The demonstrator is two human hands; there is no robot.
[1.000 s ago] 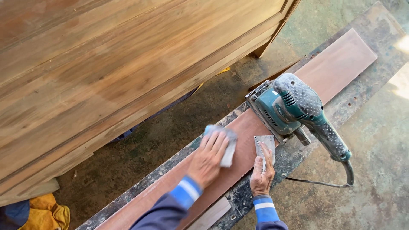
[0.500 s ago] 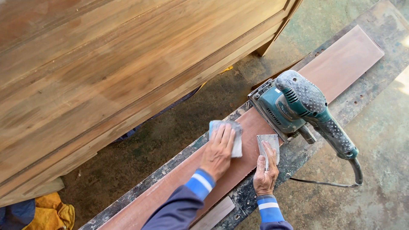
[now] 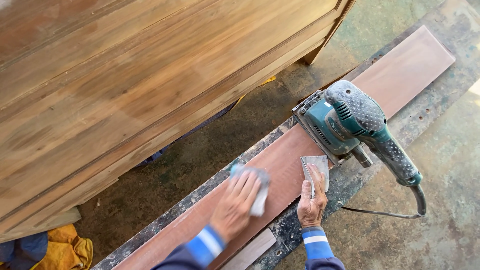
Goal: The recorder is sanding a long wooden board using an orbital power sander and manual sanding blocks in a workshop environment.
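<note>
item: my left hand [image 3: 235, 205], fingers flat on a grey sanding pad [image 3: 256, 187] on the reddish board [image 3: 400, 70]; right hand [image 3: 312, 200], fingers pinching a sandpaper sheet [image 3: 316, 167] just near the teal sander [image 3: 350, 122].

board [image 3: 285, 165]: matt reddish wood | sander [image 3: 350, 122]: speckled teal plastic | cabinet [image 3: 150, 85]: smooth grained wood

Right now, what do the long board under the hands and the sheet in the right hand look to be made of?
Long board: reddish-brown wood, matte and smooth, unvarnished by its dull, dusty look. Sheet pinned by the right hand: thin, grey and flat with a creased corner, probably sandpaper, though paper or cloth backing can't be told.
</note>
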